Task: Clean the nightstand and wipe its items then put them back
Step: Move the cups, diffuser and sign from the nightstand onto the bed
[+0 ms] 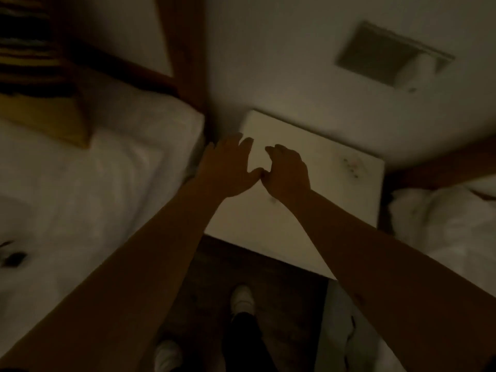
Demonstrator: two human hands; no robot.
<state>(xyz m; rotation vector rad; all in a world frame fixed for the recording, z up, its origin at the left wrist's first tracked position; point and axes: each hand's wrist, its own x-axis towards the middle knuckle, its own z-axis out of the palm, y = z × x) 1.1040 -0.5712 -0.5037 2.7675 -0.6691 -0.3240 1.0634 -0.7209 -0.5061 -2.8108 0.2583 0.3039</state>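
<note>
The room is dim. A white nightstand (330, 189) stands against the wall between two beds, and its top is bare apart from a few small dark specks near its right rear corner. My left hand (228, 167) hovers over the nightstand's left side, fingers spread, holding nothing. My right hand (288, 170) is beside it over the middle of the top, fingers loosely curled, with nothing visible in it. The two thumbs nearly touch.
A bed with white sheets (94, 183) lies to the left, with a yellow cushion (53, 119) and a wooden headboard post (185, 49). White bedding (442, 224) lies to the right. A wall vent (389, 52) is above. My white shoes (241, 299) stand on dark wooden floor.
</note>
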